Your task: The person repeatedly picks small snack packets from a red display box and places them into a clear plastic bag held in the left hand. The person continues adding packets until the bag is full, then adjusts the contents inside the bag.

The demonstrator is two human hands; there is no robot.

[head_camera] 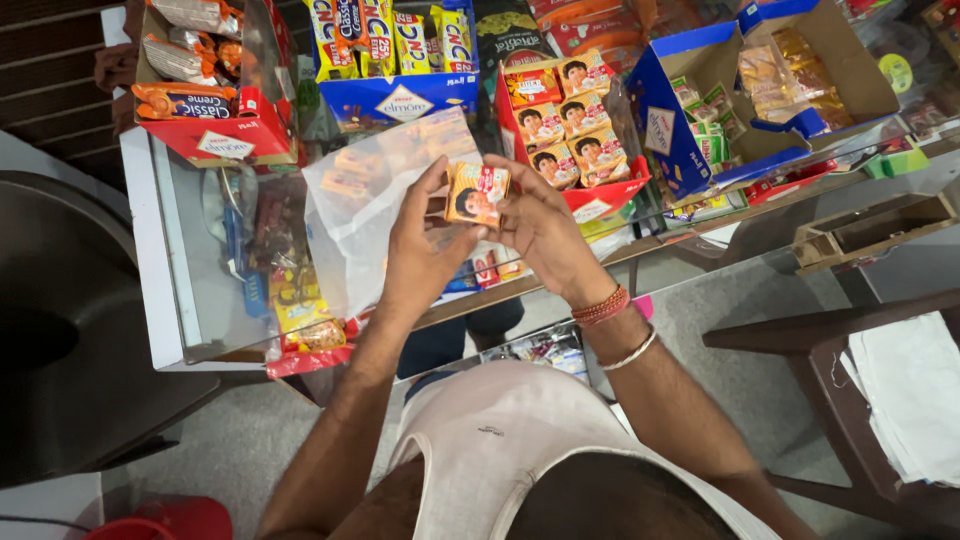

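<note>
Orange biscuit packet (477,194) held between both hands above the glass tabletop (200,290).
Left hand (425,245) fingers were closed on the packet's left edge and a clear plastic bag (355,215); right hand (540,225) fingers pinched its right edge. A red display box (590,195) of similar packets stood just beyond.

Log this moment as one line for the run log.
left hand: holds clear bag | right hand: holds small biscuit packet | both: over glass counter
</note>
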